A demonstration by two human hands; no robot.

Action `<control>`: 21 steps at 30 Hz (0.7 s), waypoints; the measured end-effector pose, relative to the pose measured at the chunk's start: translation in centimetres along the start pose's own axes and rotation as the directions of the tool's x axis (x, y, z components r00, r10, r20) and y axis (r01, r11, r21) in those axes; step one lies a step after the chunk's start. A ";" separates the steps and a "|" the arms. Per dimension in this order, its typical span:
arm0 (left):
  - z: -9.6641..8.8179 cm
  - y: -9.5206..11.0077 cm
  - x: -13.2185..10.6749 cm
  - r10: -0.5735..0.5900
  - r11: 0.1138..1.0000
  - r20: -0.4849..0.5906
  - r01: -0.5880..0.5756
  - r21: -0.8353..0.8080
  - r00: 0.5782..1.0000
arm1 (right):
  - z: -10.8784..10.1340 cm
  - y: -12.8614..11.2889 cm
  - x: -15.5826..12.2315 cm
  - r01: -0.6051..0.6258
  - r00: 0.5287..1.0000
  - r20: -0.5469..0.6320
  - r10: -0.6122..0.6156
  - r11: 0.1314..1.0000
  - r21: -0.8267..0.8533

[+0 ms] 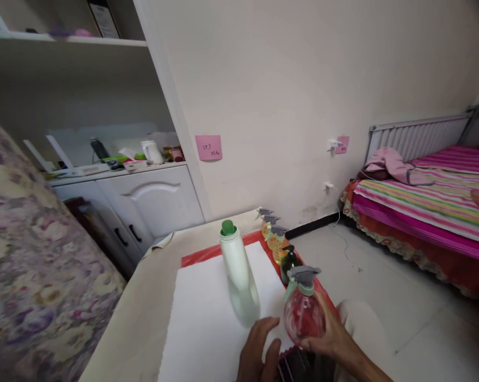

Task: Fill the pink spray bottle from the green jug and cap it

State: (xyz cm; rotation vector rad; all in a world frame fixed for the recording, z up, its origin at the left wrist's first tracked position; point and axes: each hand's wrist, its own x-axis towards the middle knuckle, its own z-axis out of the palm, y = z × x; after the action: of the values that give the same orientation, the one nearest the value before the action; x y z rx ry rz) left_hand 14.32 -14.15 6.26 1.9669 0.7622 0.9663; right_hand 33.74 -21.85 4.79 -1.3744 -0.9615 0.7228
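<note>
My right hand (331, 331) is wrapped round a clear spray bottle (303, 315) with a grey and pale green trigger head. The bottle stands upright at the near right of the table, and red shows through its wall. My left hand (259, 353) is beside it to the left, fingers apart and slightly curled, holding nothing. Just beyond the left hand stands a tall pale green bottle (239, 281) on a white sheet (199, 313), its neck uncapped and a green piece (228, 228) showing at the mouth.
A dark green pump bottle (289, 265) and several yellow spray bottles (278, 246) line the right edge on a red mat (202, 255). A cabinet (152, 193) stands behind left, a floral curtain (36, 286) hangs at left, and a bed (426, 196) is at right.
</note>
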 end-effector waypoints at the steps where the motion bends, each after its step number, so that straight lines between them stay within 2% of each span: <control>1: -0.6 0.9 0.3 -0.038 0.999 -0.021 0.037 -0.035 0.999 | 0.7 -0.8 -0.6 -0.004 0.996 0.086 -0.003 0.997 0.075; 2: -1.2 1.9 0.6 -0.078 0.994 -0.017 0.077 -0.077 0.997 | 1.4 -1.6 -1.2 -0.017 0.984 0.176 -0.011 0.988 0.155; 4: -2.5 3.7 1.1 -0.137 0.972 0.088 0.151 -0.180 0.987 | 2.8 -3.0 -2.3 -0.081 0.930 0.366 -0.026 0.958 0.275; 6: -3.6 5.0 1.3 -0.185 0.926 0.199 0.239 -0.291 0.962 | 3.9 -3.9 -3.2 -0.101 0.888 0.458 -0.038 0.956 0.275; 8: -4.4 5.9 1.0 -0.216 0.869 0.296 0.321 -0.377 0.931 | 4.8 -4.4 -3.8 -0.066 0.890 0.455 -0.035 0.977 0.205; 11: -5.0 6.2 0.0 -0.223 0.783 0.363 0.388 -0.486 0.905 | 5.6 -4.5 -4.2 -0.033 0.906 0.421 -0.032 0.989 0.145; 14: -5.3 6.0 -1.0 -0.214 0.721 0.367 0.400 -0.566 0.905 | 6.6 -4.3 -4.4 -0.031 0.902 0.430 -0.036 0.989 0.147; 18: -5.3 5.3 -1.6 -0.261 0.646 0.387 0.458 -0.610 0.884 | 8.1 -3.9 -4.8 -0.024 0.879 0.472 -0.061 0.985 0.173; 21: -4.9 5.0 -1.5 -0.242 0.653 0.372 0.434 -0.621 0.896 | 8.2 -3.8 -5.0 -0.020 0.864 0.498 -0.081 0.981 0.195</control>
State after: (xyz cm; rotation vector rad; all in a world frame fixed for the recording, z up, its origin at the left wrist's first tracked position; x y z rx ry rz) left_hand 10.27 -15.86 11.96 1.1840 0.4865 0.6101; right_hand 23.76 -22.77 7.44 -1.0077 -1.2792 1.1570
